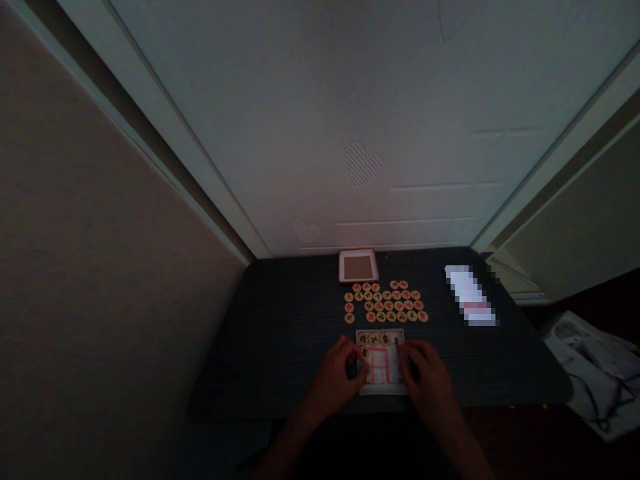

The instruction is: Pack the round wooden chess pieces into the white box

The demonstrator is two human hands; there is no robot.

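Observation:
A shallow white box lies near the table's front edge, with pink lines on a paper or film inside it. Along its far wall rests a short row of round wooden xiangqi pieces with dark characters. My left hand reaches over the box's left side, its thumb and fingers closed around a xiangqi piece in the left part of the box. At the right wall, my right hand has its fingers and thumb closed on the box's edge. A small dark strip shows beside its fingertips; its kind is unclear.
Several more xiangqi pieces, red and dark, lie in loose rows beyond the box. Behind them is a red-rimmed box lid against the white panel. A blurred white item lies at the table's right. Papers and cables are beyond the right edge.

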